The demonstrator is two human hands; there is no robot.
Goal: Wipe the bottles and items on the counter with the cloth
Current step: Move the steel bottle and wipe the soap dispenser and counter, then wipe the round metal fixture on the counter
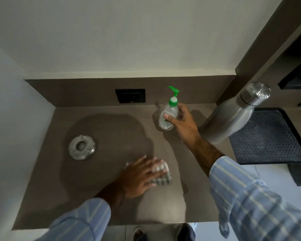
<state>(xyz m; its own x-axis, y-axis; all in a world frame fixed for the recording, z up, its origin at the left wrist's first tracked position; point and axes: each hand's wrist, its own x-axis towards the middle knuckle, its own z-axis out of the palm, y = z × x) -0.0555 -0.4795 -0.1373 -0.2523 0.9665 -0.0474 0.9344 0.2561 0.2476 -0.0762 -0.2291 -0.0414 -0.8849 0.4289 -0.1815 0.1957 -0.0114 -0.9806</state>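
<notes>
— What does the right hand (182, 126) hold?
— Its fingers (166, 116) wrap a clear plastic pump bottle (169, 113) at upper centre, standing upright on the matte brown worktop (111, 129), its green nozzle pointing to the upper left.
— And the cloth (161, 173)?
— Checked fabric, low centre; the left hand (142, 174) presses flat on it, fingers spread.
— Anything else?
— A brushed steel bottle (233, 113) at right, a round metal ashtray (82, 147) at left.

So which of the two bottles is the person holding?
The clear pump bottle with the green top, gripped by the right hand; the steel bottle stands untouched.
</notes>
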